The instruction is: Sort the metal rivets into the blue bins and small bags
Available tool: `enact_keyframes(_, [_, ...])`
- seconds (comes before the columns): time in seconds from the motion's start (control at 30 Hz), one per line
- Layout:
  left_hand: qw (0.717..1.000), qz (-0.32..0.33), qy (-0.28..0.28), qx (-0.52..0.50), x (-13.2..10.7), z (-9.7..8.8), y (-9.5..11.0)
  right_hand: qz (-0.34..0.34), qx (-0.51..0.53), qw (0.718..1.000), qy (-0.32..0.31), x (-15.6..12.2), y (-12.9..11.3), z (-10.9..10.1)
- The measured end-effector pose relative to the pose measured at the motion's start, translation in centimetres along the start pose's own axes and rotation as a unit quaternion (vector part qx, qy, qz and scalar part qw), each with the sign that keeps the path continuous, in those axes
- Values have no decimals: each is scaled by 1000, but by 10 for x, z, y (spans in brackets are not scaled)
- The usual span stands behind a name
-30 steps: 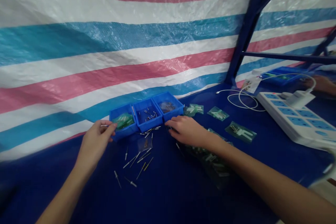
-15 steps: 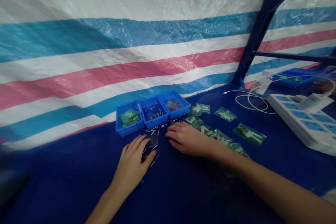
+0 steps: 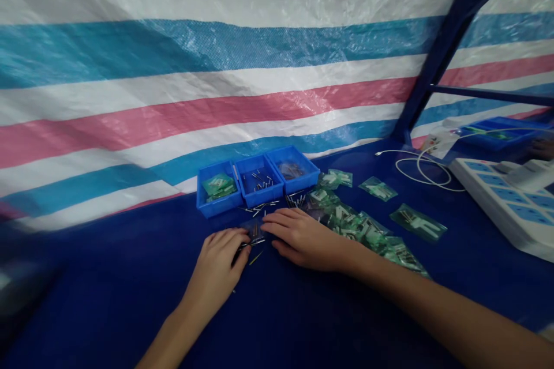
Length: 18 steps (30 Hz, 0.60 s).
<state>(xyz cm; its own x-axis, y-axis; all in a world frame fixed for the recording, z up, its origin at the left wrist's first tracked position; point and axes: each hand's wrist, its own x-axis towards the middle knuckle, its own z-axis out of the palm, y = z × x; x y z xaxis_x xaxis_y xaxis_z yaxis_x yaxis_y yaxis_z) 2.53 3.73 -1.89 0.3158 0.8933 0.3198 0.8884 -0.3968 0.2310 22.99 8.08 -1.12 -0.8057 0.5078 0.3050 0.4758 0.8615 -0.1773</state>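
My left hand (image 3: 220,256) curls its fingers and thumb round some thin metal pins (image 3: 255,243) low over the blue tabletop. Beside its fingertips lies a small clear bag (image 3: 255,228) with brownish pins showing in it. On the other side of that bag my right hand (image 3: 300,236) rests palm down with its fingers stretched out; its fingertips are close to the bag, and what lies beneath the palm is hidden. Loose pins (image 3: 259,207) lie between the hands and the blue bins. A thin yellow-green piece (image 3: 255,258) sits just right of my left thumb.
Three joined blue bins (image 3: 259,195) hold green packets, loose pins and clear bags. Green-tinted packets (image 3: 346,219) are heaped right of my right hand. A white power strip (image 3: 489,196) and cable (image 3: 400,167) lie farther right. Striped sheeting (image 3: 216,86) hangs behind, beside a blue frame post (image 3: 437,57).
My left hand's fingers and thumb have drawn closer together round the pins. My right hand has moved slightly left and nearer to the small bag. The view has shifted a little.
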Motion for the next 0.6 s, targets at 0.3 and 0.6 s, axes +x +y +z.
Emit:
enact_keyframes(0.3, [999, 52, 1, -15, -2, -2, 2, -17, 15, 1000, 20, 4, 0, 16])
enact_keyframes(0.6, [999, 25, 19, -31, -4, -2, 4, 4, 14, 999, 29, 6, 2, 15])
